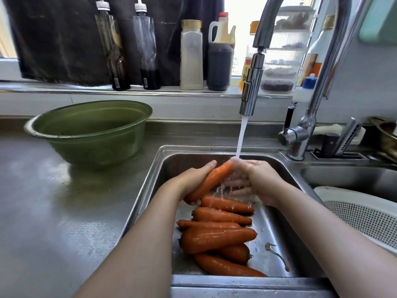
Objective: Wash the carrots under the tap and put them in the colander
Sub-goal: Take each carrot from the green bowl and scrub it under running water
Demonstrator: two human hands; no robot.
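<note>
Steel sink (277, 222) beneath us: our left hand (193, 177) grips a long orange carrot (212, 179) under the chrome tap (252, 82), while our right hand (257, 179) lays loosely straightened fingers (238, 182) against its tip. More orange carrots (217, 237) lie below the fingers, and a white perforated colander (365, 216) sits to their right.

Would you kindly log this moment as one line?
step: rinsing | left hand: grips orange carrot | right hand: touches its tip under running chrome tap | white perforated colander: no carrots visible | steel sink: more carrots

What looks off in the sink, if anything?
Only a stray brown scrap lying on the sink floor right of the carrot pile, apart from it; looks like a root or stem piece. Nothing spilled or damaged.
</note>
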